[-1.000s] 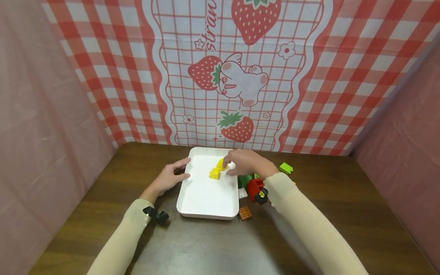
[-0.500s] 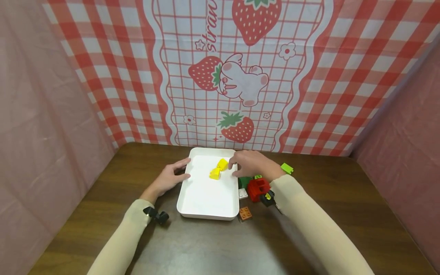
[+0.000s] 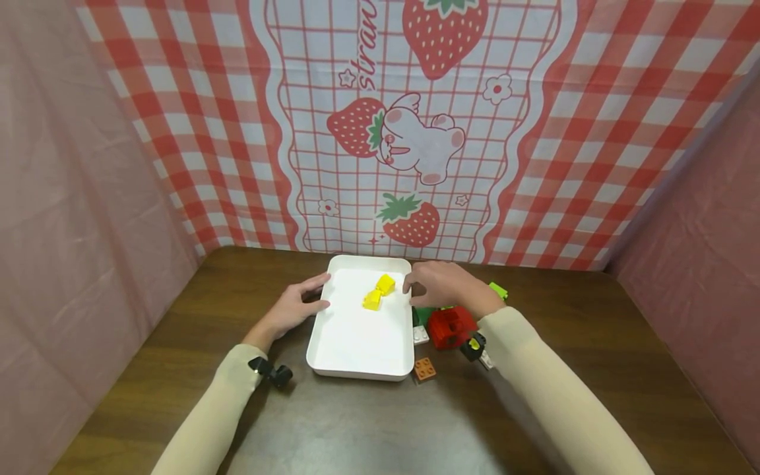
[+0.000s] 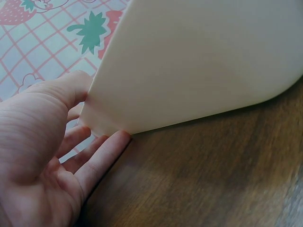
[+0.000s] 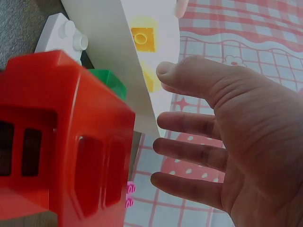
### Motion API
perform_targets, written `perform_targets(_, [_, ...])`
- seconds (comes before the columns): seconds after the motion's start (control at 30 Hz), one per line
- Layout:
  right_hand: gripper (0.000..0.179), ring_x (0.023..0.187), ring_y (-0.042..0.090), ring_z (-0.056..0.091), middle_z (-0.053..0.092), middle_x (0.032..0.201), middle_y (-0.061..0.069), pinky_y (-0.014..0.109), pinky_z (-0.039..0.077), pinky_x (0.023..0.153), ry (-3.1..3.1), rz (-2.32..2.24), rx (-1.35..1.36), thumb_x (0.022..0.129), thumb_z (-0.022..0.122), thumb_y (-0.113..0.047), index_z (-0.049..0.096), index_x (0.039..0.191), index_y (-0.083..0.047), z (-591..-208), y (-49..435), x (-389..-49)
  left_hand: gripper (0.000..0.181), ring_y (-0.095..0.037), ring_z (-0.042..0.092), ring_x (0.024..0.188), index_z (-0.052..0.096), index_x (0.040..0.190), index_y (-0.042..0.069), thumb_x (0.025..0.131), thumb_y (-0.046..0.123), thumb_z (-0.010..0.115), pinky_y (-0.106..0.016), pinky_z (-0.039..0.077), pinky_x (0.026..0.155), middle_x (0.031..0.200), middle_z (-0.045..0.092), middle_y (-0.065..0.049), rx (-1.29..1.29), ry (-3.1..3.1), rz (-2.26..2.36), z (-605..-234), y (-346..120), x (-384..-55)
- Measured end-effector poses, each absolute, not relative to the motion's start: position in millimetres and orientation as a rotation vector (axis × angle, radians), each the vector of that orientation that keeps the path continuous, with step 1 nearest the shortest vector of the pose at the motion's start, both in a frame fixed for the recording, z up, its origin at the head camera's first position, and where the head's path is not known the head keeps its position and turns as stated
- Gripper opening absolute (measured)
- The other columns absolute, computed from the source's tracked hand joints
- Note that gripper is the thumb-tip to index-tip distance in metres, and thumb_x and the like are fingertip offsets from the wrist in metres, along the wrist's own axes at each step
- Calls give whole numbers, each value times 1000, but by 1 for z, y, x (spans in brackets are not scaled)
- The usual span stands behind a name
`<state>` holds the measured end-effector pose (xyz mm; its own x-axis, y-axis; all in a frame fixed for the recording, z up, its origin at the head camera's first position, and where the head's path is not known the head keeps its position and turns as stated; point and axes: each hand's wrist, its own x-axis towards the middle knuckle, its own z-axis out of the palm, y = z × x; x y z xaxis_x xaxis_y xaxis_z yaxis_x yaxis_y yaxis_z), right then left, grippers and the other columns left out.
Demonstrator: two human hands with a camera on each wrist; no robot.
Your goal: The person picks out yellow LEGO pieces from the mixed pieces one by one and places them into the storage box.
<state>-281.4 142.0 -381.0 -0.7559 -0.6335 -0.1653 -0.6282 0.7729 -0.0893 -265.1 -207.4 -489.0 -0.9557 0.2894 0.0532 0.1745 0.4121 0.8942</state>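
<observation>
In the head view, a white rectangular tray (image 3: 362,340) lies on the table with two yellow bricks (image 3: 372,300) in its upper part. My left hand (image 3: 287,308) is at the tray's left side, fingers spread; the left wrist view shows fingertips touching the tray's outer wall (image 4: 180,61). My right hand (image 3: 441,285) hovers by the right rim, nothing between its fingers. Seen from the right wrist, the thumb and fingers (image 5: 189,123) are relaxed and apart, alongside the rim. A red toy block with window openings (image 5: 94,142) stands close to this hand.
Right of the tray lie a white brick (image 3: 419,335), an orange-brown brick (image 3: 424,369), a green brick (image 3: 422,315) and a black wheel (image 3: 473,346). A lime brick (image 3: 498,290) sits farther back. Pink studs (image 5: 130,195) show behind the red block. A checked cloth (image 3: 214,132) hangs behind the table.
My right hand has withdrawn from the yellow bricks inside the tray, moving right to the rim and uncovering the upper yellow brick. The left hand keeps its place at the tray's left side.
</observation>
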Motion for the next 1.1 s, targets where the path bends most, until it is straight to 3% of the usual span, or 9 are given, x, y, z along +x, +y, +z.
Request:
perform_targets(0.23, [26, 99, 19, 68, 79, 119, 2, 45, 67, 99, 2807, -57, -964, 102, 84, -29, 85, 126, -21, -379, 155, -278, 68, -47, 36, 171, 47, 169, 2, 108, 9, 74, -67, 27, 140, 182, 40, -21, 425, 2543, 1602, -489, -207, -265])
perform_targets(0.53, [24, 98, 18, 67, 79, 116, 2, 40, 66, 90, 2831, -30, -923, 101, 85, -30, 85, 124, -23, -382, 171, -279, 68, -47, 38, 170, 47, 169, 1, 107, 9, 74, -67, 28, 140, 181, 40, -21, 422, 2540, 1600, -487, -206, -264])
perform_targets(0.77, [26, 109, 24, 72, 80, 127, 6, 49, 67, 99, 2852, -66, -871, 100, 85, -30, 85, 125, -22, -382, 186, -277, 67, -45, 38, 170, 48, 169, 1, 107, 8, 74, -64, 29, 141, 181, 41, -20, 406, 2528, 1610, -484, -205, -262])
perform_targets(1.1, [29, 102, 23, 68, 79, 126, 11, 47, 68, 91, 2850, -111, -820, 100, 84, -27, 85, 128, -18, -385, 208, -276, 67, -46, 37, 170, 48, 169, 2, 108, 9, 74, -65, 29, 140, 181, 41, -20, 399, 2538, 1598, -485, -206, -261])
